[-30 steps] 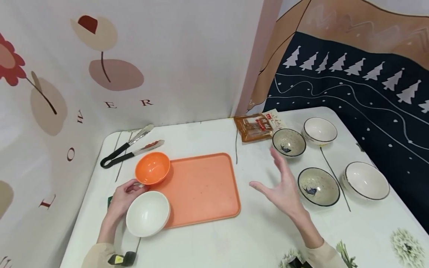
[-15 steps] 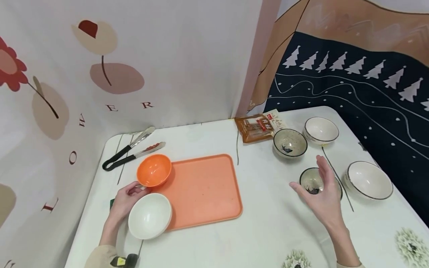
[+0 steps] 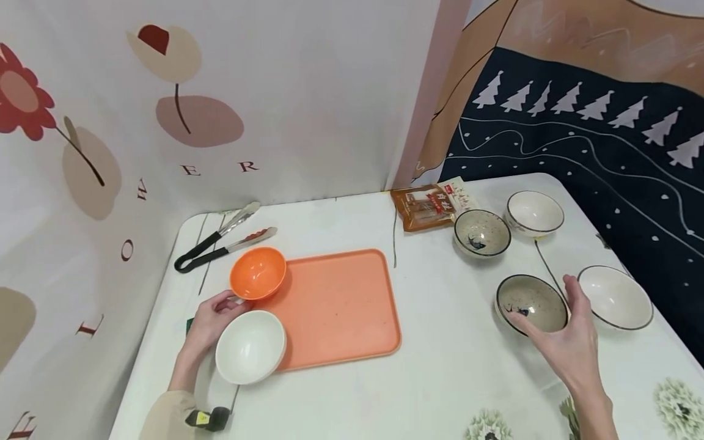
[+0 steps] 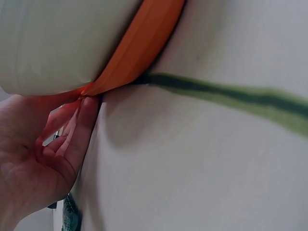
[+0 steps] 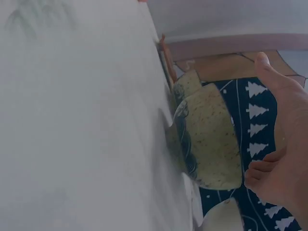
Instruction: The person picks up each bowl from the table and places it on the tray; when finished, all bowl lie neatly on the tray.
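My left hand (image 3: pixel 211 321) is at the left edge of the orange tray (image 3: pixel 341 305), thumb and fingers bent in together so that they pinch its rim between them (the white bowl (image 3: pixel 250 348) hides part of my thumb up close). The tray lies flat on the white table (image 3: pixel 429 354), with that bowl upright over its near left corner and the small orange bowl (image 3: pixel 258 274) upright at its far left corner, so my fingertips fit in between the two. Beyond the orange bowl, the black-handled tongs (image 3: pixel 200 247) lie with their arms apart. My right hand (image 3: pixel 569 345) is at the nearer speckled bowl (image 3: pixel 536 305), thumb and fingers spread wide on either side of its near right part, with nothing in their grasp; whether my thumb touches the rim I cannot tell. That bowl stands upright on the table, well to the right of the tray, a dark blue figure painted inside it. Farther back is the other speckled bowl (image 3: pixel 482 232), with the brown food packet (image 3: pixel 426 208) just behind it to the left and the far cream bowl (image 3: pixel 535 212) close by on its right. The near cream bowl (image 3: pixel 615 297), dark-rimmed like the others on this side, stands just right of my right fingers.
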The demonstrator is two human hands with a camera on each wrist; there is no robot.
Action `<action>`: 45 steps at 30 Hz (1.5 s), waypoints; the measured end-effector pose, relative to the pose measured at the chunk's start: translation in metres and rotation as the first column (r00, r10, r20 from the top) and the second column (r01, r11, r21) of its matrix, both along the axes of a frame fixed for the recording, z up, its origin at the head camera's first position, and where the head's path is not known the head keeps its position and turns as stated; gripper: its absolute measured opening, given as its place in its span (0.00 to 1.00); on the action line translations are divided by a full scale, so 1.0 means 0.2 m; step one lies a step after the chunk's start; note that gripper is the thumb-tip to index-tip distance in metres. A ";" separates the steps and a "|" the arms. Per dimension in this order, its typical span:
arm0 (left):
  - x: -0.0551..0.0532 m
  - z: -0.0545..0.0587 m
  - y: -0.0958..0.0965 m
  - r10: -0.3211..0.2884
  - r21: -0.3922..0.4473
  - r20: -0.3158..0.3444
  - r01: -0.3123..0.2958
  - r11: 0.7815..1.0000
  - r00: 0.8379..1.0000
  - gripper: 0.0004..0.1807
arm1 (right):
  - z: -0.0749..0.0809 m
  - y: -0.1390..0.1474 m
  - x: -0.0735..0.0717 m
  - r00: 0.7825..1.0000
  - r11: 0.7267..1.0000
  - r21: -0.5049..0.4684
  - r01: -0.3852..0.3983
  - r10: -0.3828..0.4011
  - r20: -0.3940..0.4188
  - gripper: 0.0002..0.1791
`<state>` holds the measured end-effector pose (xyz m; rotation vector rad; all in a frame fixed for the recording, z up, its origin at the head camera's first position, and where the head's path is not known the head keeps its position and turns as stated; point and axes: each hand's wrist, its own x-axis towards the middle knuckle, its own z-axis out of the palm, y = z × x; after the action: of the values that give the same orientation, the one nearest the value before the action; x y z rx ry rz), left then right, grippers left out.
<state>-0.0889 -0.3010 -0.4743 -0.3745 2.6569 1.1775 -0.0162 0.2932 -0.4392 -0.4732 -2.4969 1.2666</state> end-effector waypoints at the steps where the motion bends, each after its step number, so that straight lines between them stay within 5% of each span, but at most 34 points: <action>1: 0.00 0.00 0.00 0.003 0.001 0.002 -0.003 1.000 1.000 0.33 | -0.01 0.01 0.00 1.000 1.000 0.012 -0.009 0.009 0.008 0.65; 9: 0.01 0.01 0.00 0.004 0.003 0.011 -0.004 1.000 1.000 0.34 | -0.08 0.05 0.00 0.997 0.996 0.050 -0.079 0.078 0.029 0.66; 20: 0.00 0.00 -0.01 -0.003 0.016 0.013 0.002 1.000 1.000 0.33 | -0.11 0.09 0.01 0.977 0.989 0.063 -0.135 0.122 0.177 0.74; 34: 0.00 0.00 0.00 0.018 0.026 0.008 -0.018 0.999 1.000 0.31 | -0.13 0.11 0.00 0.990 0.987 0.102 -0.126 0.119 0.069 0.70; 45: 0.01 0.00 0.01 0.022 0.029 0.001 -0.022 0.999 1.000 0.32 | -0.04 0.03 -0.10 0.979 0.979 0.062 -0.195 0.198 -0.052 0.69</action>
<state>-0.0867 -0.2994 -0.4741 -0.4006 2.6388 1.2200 -0.0354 0.2990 -0.4477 -0.1759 -2.5736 1.2548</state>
